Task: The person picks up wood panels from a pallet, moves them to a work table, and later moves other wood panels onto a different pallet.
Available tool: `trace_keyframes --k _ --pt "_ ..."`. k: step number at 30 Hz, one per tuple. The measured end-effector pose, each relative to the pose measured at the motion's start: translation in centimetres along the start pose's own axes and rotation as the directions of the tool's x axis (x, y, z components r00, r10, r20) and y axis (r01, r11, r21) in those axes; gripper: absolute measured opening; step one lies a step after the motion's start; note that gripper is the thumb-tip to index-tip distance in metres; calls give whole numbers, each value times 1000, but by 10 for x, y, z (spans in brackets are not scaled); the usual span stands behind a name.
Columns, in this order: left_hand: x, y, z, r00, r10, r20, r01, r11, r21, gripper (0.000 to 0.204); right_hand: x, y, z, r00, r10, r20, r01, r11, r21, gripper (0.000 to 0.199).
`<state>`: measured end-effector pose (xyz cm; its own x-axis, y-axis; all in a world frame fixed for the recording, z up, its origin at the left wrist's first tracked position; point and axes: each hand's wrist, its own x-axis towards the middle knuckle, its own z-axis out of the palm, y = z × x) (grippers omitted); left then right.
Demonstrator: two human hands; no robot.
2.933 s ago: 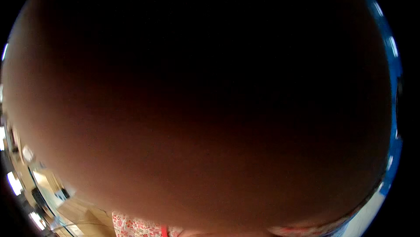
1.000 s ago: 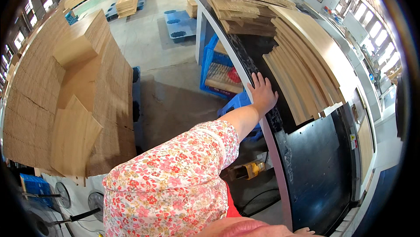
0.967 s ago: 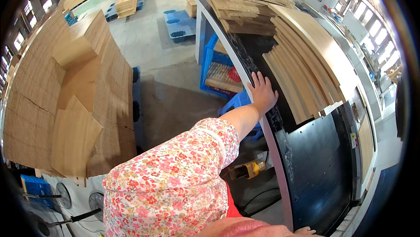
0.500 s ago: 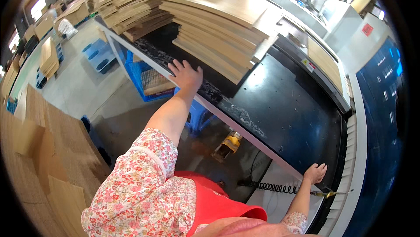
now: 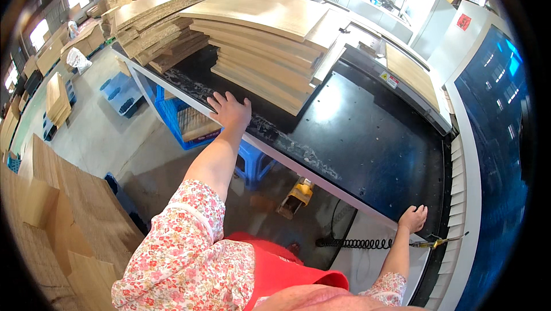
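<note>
My left hand [image 5: 231, 110] lies flat, fingers spread, on the near edge of a black work table [image 5: 367, 139], just in front of a tall stack of light wooden boards [image 5: 270, 41]. It holds nothing. My right hand [image 5: 414, 218] rests with its fingers on the table's near right corner, next to a brass air nozzle [image 5: 439, 242] on a black coiled hose [image 5: 353, 243]. Whether the right hand grips anything is not clear. Both arms wear flowered sleeves.
A second pile of rougher boards [image 5: 158, 24] sits at the table's left end. Under the table stand a blue crate [image 5: 183, 121], a blue stool [image 5: 252, 162] and a yellow tool [image 5: 295, 196]. Cardboard sheets [image 5: 63, 219] stack at my left. A blue machine panel [image 5: 493, 139] stands at right.
The view has swung right and drawn nearer the table; the lens was covered at first. My left hand has stayed flat on the table edge, and my right hand has come to rest on the corner.
</note>
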<state>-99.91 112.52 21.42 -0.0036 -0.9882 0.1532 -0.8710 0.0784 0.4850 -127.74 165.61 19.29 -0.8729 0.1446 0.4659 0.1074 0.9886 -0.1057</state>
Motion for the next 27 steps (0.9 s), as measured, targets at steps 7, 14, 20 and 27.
trace_keyframes --k 7,14,20,27 --pt "-1 1 -3 999 -4 51 2 999 37 67 -1 2 1 1000 16 5 -16 1000 3 41" --pt "-3 -1 -3 1000 16 3 -16 1000 -19 67 -1 0 -5 999 28 37 -27 999 -17 42" --pt "-4 0 -5 1000 19 15 -18 999 -42 67 2 2 -3 999 34 19 -34 999 2 40" --pt "-5 1 -7 1000 7 26 -7 1000 -19 66 3 7 3 999 5 -53 -4 1000 15 39"
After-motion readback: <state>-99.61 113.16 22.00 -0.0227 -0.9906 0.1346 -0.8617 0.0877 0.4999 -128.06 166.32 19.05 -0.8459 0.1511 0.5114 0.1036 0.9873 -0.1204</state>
